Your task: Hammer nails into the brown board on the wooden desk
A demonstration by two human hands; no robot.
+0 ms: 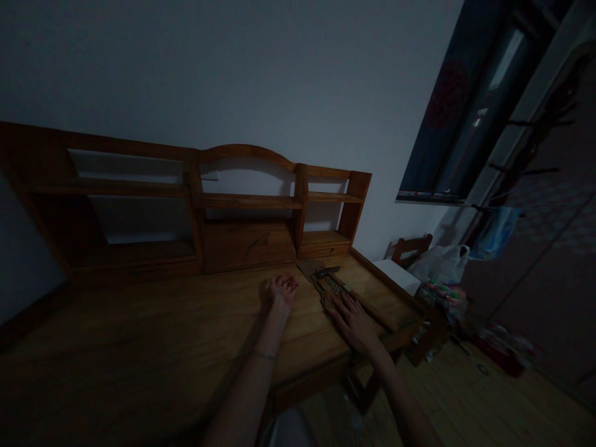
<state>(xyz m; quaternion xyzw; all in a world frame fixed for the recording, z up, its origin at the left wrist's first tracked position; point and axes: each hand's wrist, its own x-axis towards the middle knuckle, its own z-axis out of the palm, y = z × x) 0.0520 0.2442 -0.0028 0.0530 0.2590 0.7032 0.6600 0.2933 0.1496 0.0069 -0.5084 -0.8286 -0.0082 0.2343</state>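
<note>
My left hand (283, 290) rests over the wooden desk with its fingers curled in; whatever may be inside them is too dark to make out. To its right, my right hand (354, 321) lies with its fingers stretched out and spread, the fingertips at a row of small ridged pieces (333, 285) whose kind I cannot tell. Alongside lies a hammer (361, 299), its dark head toward the shelves and its wooden handle slanting to the desk's right front. A crumpled brown cloth-like piece (308, 268) sits behind the ridged pieces.
The wooden desk (186, 329) carries a shelf unit (251, 202) along its back against the wall. Beyond its right edge are a white box (395, 275), a plastic bag (440, 264) and a chair (412, 247). A dark window (444, 124) is at the upper right. Lighting is dim.
</note>
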